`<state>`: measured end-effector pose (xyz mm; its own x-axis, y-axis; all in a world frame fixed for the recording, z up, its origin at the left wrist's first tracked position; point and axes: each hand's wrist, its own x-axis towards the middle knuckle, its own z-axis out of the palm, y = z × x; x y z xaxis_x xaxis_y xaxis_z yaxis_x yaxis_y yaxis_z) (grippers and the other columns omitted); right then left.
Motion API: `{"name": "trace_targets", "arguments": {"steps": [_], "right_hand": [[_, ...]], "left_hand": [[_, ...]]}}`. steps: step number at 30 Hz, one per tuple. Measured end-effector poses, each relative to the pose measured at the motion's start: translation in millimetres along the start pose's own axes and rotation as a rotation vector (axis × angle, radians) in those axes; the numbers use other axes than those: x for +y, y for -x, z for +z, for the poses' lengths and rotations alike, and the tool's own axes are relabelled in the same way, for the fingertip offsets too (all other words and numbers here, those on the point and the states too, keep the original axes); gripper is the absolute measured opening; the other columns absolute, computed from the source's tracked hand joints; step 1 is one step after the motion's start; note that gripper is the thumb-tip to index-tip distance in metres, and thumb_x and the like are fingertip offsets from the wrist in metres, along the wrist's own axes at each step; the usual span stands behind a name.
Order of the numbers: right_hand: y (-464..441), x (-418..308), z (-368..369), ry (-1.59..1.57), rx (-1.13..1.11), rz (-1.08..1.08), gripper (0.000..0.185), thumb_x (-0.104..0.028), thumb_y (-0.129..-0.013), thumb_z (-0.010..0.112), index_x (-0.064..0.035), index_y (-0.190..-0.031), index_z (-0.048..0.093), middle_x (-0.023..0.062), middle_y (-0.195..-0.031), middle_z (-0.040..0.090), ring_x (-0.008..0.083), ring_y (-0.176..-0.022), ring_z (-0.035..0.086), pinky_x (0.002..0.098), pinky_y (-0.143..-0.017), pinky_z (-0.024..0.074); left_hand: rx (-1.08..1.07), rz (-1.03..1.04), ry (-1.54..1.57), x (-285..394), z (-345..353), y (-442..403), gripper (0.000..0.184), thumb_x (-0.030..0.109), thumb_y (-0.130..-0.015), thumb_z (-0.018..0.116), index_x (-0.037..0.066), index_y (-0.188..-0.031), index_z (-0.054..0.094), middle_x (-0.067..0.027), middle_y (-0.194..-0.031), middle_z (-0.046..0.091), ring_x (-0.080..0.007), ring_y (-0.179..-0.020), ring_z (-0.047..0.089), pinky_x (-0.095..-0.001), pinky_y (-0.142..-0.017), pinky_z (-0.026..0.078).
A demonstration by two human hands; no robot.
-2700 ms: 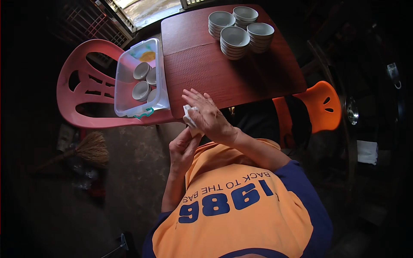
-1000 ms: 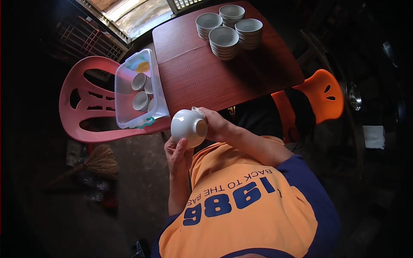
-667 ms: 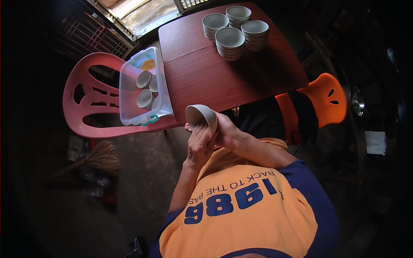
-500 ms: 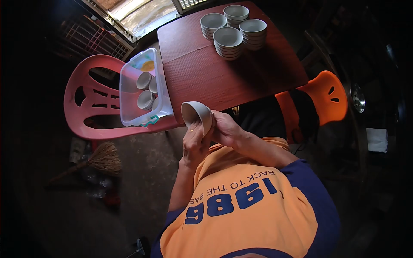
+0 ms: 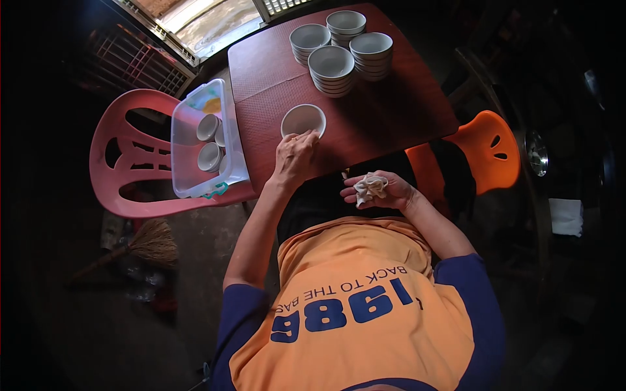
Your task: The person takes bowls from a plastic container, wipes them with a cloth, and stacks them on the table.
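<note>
My left hand (image 5: 297, 156) grips the near rim of a white bowl (image 5: 304, 119), which is upright at the near left of the red table; whether its base touches the tabletop I cannot tell. Palm up, my right hand (image 5: 394, 189) holds a crumpled whitish cloth (image 5: 372, 188) above my lap, just off the table's near edge. Several stacks of similar bowls, among them a front stack (image 5: 331, 68) and a right stack (image 5: 372, 55), stand farther back on the table.
The red table (image 5: 261, 85) lies before me. To its left a clear plastic bin (image 5: 189, 176) with several small bowls (image 5: 209, 156) rests on a pink chair (image 5: 107, 156). An orange chair (image 5: 492, 150) is at the right. A straw broom (image 5: 153, 244) lies on the floor at left.
My left hand has carried the bowl forward from near my body to over the table. My right hand has come away from the bowl, and the cloth in it now shows.
</note>
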<state>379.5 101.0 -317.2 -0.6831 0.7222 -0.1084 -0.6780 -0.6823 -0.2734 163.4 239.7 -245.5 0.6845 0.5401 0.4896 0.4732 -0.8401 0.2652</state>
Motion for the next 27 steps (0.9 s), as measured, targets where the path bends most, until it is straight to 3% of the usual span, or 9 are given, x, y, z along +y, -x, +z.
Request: {"name": "trace_targets", "arguments": {"steps": [3, 7, 13, 15, 16, 19, 22, 24, 27], "right_hand": [[11.3, 2.2, -9.0, -0.102, -0.083, -0.137, 0.066, -0.037, -0.091, 0.048, 0.0074, -0.136, 0.031, 0.0284, -0.134, 0.041, 0.0380, -0.123, 0.045, 0.0458, -0.095, 0.0451], [7.4, 7.8, -14.6, -0.149, -0.100, -0.145, 0.069, -0.038, -0.089, 0.050, 0.0076, -0.137, 0.029, 0.0297, -0.134, 0.039, 0.0387, -0.122, 0.046, 0.0467, -0.096, 0.0448], [-0.5, 12.3, -3.8, -0.189, -0.111, -0.089, 0.055, -0.026, -0.089, 0.046, 0.0084, -0.131, 0.039, 0.0302, -0.129, 0.046, 0.0394, -0.117, 0.050, 0.0458, -0.098, 0.0426], [0.4, 13.2, -2.7, -0.215, -0.068, -0.045, 0.054, -0.024, -0.088, 0.046, 0.0081, -0.130, 0.041, 0.0300, -0.128, 0.047, 0.0390, -0.116, 0.051, 0.0456, -0.098, 0.0423], [-0.1, 14.1, -1.5, -0.230, -0.051, -0.030, 0.053, -0.024, -0.087, 0.047, 0.0081, -0.130, 0.041, 0.0299, -0.128, 0.047, 0.0389, -0.116, 0.051, 0.0455, -0.098, 0.0423], [2.2, 14.7, -4.7, -0.221, 0.014, -0.004, 0.052, -0.023, -0.086, 0.048, 0.0073, -0.128, 0.044, 0.0291, -0.127, 0.048, 0.0390, -0.115, 0.052, 0.0470, -0.095, 0.0444], [5.7, 10.8, -14.6, -0.204, 0.059, -0.029, 0.053, -0.025, -0.086, 0.050, 0.0059, -0.129, 0.044, 0.0277, -0.128, 0.048, 0.0381, -0.116, 0.052, 0.0487, -0.095, 0.0446], [7.2, 5.6, -19.5, -0.264, 0.039, -0.065, 0.054, -0.028, -0.087, 0.049, 0.0051, -0.130, 0.043, 0.0275, -0.128, 0.048, 0.0376, -0.117, 0.051, 0.0494, -0.096, 0.0436], [11.0, 2.5, -29.0, -0.319, 0.004, -0.067, 0.053, -0.029, -0.087, 0.048, 0.0049, -0.128, 0.045, 0.0278, -0.126, 0.050, 0.0379, -0.114, 0.053, 0.0516, -0.097, 0.0418]], "left_hand": [[-0.018, 0.016, -0.014, 2.8, 6.3, -1.5, 0.008, 0.003, -0.078, 0.055, 0.005, -0.085, 0.053, -0.0093, -0.085, 0.063, -0.0261, -0.082, 0.063, -0.0371, -0.078, 0.047], [-0.105, -0.050, -0.070, 2.1, 17.2, 9.4, 0.013, 0.004, -0.073, 0.058, 0.004, -0.086, 0.054, -0.0123, -0.087, 0.064, -0.0281, -0.084, 0.063, -0.0373, -0.078, 0.047], [-0.060, -0.066, -0.156, -2.5, 21.3, 17.5, 0.012, 0.006, -0.077, 0.054, 0.003, -0.088, 0.057, -0.0137, -0.098, 0.066, -0.0250, -0.098, 0.063, -0.0384, -0.090, 0.044], [-0.105, -0.101, -0.127, -1.9, 20.6, 18.8, 0.027, 0.005, -0.077, 0.057, 0.002, -0.105, 0.055, -0.0132, -0.104, 0.064, -0.0254, -0.104, 0.060, -0.0419, -0.096, 0.041], [-0.200, -0.115, -0.122, -4.1, 20.3, 18.7, 0.038, 0.011, -0.078, 0.062, 0.001, -0.113, 0.052, -0.0144, -0.110, 0.061, -0.0271, -0.110, 0.056, -0.0436, -0.100, 0.038], [-0.173, -0.239, 0.005, 9.1, -1.1, 11.4, 0.067, 0.029, -0.074, 0.073, -0.002, -0.126, 0.044, -0.0179, -0.126, 0.051, -0.0308, -0.122, 0.046, -0.0449, -0.105, 0.032], [0.002, -0.298, 0.043, 5.5, -37.5, 2.4, 0.057, 0.029, -0.080, 0.068, -0.002, -0.124, 0.047, -0.0184, -0.126, 0.052, -0.0299, -0.122, 0.047, -0.0456, -0.104, 0.032], [0.129, -0.393, -0.054, -28.2, -60.1, 9.8, 0.043, 0.022, -0.083, 0.065, 0.000, -0.118, 0.055, -0.0181, -0.115, 0.060, -0.0297, -0.112, 0.055, -0.0422, -0.099, 0.039], [0.149, -0.872, 0.092, -77.6, -111.3, 26.0, 0.029, 0.014, -0.084, 0.061, 0.002, -0.111, 0.061, -0.0176, -0.106, 0.064, -0.0299, -0.102, 0.061, -0.0374, -0.088, 0.047]]}}
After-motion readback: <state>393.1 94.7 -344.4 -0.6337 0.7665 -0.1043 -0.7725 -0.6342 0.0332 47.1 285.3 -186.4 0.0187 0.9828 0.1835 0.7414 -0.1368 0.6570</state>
